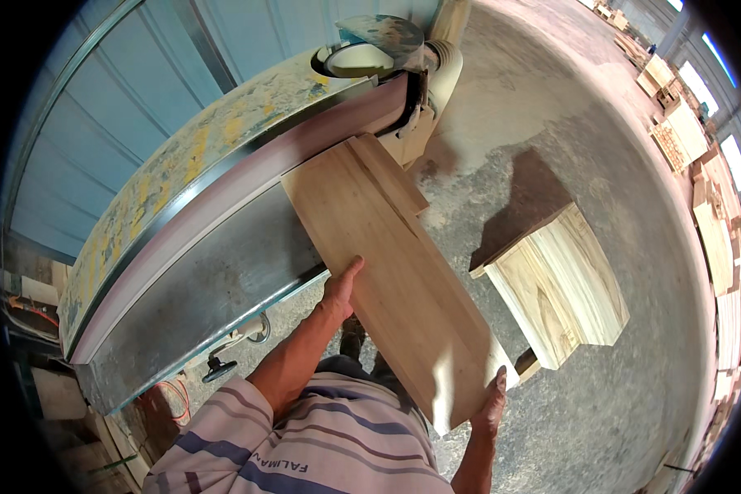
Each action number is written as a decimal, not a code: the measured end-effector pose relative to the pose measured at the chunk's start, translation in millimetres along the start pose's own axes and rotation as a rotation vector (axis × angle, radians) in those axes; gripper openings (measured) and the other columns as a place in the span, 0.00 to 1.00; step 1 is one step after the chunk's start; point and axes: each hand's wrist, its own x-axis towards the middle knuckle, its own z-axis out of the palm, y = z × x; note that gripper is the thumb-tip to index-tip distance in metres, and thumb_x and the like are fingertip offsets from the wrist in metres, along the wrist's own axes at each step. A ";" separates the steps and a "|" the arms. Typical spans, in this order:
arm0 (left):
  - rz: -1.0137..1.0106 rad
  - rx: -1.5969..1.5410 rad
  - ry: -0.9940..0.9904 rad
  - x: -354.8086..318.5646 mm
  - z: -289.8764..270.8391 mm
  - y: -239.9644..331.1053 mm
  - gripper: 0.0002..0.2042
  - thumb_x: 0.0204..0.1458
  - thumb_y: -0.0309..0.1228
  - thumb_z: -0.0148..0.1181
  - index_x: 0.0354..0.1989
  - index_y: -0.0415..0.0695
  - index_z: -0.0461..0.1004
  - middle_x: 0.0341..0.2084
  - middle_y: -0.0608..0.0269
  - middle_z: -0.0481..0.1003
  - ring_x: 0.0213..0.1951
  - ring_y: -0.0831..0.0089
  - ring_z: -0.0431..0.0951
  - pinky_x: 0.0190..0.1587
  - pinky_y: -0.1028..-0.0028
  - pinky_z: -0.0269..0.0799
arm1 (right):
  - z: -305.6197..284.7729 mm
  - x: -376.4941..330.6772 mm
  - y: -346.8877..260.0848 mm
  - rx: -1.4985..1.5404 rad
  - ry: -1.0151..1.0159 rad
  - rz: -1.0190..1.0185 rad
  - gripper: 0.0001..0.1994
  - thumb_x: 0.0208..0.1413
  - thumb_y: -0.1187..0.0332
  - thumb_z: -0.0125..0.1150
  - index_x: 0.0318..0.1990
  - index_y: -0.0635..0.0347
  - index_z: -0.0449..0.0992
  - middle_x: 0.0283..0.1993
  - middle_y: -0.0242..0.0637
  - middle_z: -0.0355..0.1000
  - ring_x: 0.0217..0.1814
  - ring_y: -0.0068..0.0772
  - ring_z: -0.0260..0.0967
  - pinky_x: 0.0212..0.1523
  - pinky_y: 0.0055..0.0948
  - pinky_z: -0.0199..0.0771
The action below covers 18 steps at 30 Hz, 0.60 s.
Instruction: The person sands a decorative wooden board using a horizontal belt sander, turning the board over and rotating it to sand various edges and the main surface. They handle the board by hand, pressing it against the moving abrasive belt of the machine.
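I hold a long pale wooden board [395,272] flat in front of me, its far end pushed against the pinkish sanding belt [247,177] of a big belt sander. My left hand [340,290] grips the board's left edge with the thumb on top. At the near right corner my right hand [492,403] is shut on the board from beneath. A second, narrower board edge [395,173] shows under the far end.
The sander's steel table [198,305] runs to my left, with a dust hood [370,49] at its far end. A stack of pale boards [564,288] stands on the dusty concrete floor to my right. More timber piles [683,140] line the right side.
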 end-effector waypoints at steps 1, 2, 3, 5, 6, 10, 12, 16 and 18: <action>-0.001 0.001 0.008 1.6 1.8 2.9 0.29 0.44 0.43 0.66 0.52 0.42 0.65 0.47 0.58 0.69 0.50 0.62 0.68 0.52 0.60 0.66 | 4.6 1.1 -1.3 -0.006 -0.002 -0.016 0.37 0.58 0.47 0.46 0.67 0.58 0.41 0.70 0.37 0.42 0.69 0.38 0.43 0.66 0.39 0.45; -0.001 0.004 0.016 2.9 3.0 6.5 0.29 0.44 0.43 0.65 0.52 0.42 0.65 0.47 0.58 0.69 0.50 0.62 0.68 0.52 0.60 0.65 | 8.7 2.9 -0.8 -0.015 0.004 -0.032 0.36 0.59 0.48 0.45 0.67 0.58 0.41 0.70 0.37 0.41 0.69 0.38 0.43 0.66 0.39 0.45; 0.008 0.009 0.042 2.8 3.3 10.3 0.28 0.45 0.42 0.65 0.52 0.42 0.65 0.47 0.59 0.69 0.50 0.63 0.69 0.52 0.61 0.65 | 13.1 4.9 0.7 -0.020 0.012 -0.048 0.35 0.59 0.49 0.44 0.67 0.58 0.41 0.70 0.37 0.40 0.69 0.37 0.42 0.67 0.38 0.44; 0.012 0.040 0.054 5.1 25.0 6.8 0.26 0.47 0.40 0.63 0.51 0.42 0.65 0.47 0.60 0.70 0.50 0.64 0.69 0.53 0.63 0.65 | 2.4 11.5 2.9 -0.002 0.051 -0.061 0.34 0.60 0.50 0.43 0.67 0.58 0.41 0.70 0.37 0.39 0.69 0.35 0.42 0.67 0.37 0.44; 0.049 0.032 0.038 19.3 12.8 -5.6 0.24 0.48 0.39 0.62 0.51 0.42 0.65 0.47 0.60 0.70 0.50 0.65 0.69 0.52 0.64 0.65 | -13.0 15.2 14.7 0.024 0.073 -0.052 0.34 0.60 0.50 0.43 0.67 0.58 0.42 0.70 0.37 0.39 0.69 0.34 0.42 0.67 0.37 0.44; -0.038 0.009 -0.278 17.2 22.5 2.8 0.25 0.53 0.43 0.52 0.55 0.42 0.63 0.51 0.58 0.68 0.52 0.61 0.68 0.53 0.60 0.64 | -49.3 31.4 46.6 -0.049 0.347 -0.237 0.27 0.62 0.52 0.43 0.60 0.63 0.60 0.53 0.36 0.65 0.53 0.26 0.62 0.54 0.26 0.61; -0.079 -0.063 -0.382 19.5 0.5 16.0 0.28 0.53 0.46 0.51 0.58 0.42 0.60 0.55 0.57 0.64 0.55 0.58 0.65 0.56 0.59 0.60 | -31.5 33.9 37.4 -0.743 0.207 -0.413 0.24 0.62 0.57 0.42 0.58 0.64 0.62 0.54 0.33 0.66 0.55 0.23 0.62 0.55 0.23 0.60; -0.022 0.090 -0.206 7.6 3.9 4.8 0.31 0.51 0.50 0.53 0.58 0.44 0.59 0.56 0.57 0.63 0.55 0.58 0.63 0.53 0.57 0.62 | -22.4 17.2 21.2 -0.631 0.293 -0.318 0.21 0.61 0.59 0.46 0.54 0.65 0.68 0.53 0.32 0.67 0.54 0.23 0.63 0.54 0.24 0.62; -0.068 0.123 -0.195 12.8 -6.2 -1.3 0.31 0.50 0.50 0.53 0.59 0.44 0.59 0.56 0.56 0.62 0.55 0.57 0.63 0.54 0.57 0.62 | -33.6 15.3 33.9 -0.493 0.327 -0.254 0.21 0.60 0.57 0.48 0.52 0.65 0.70 0.49 0.31 0.69 0.50 0.21 0.64 0.51 0.23 0.63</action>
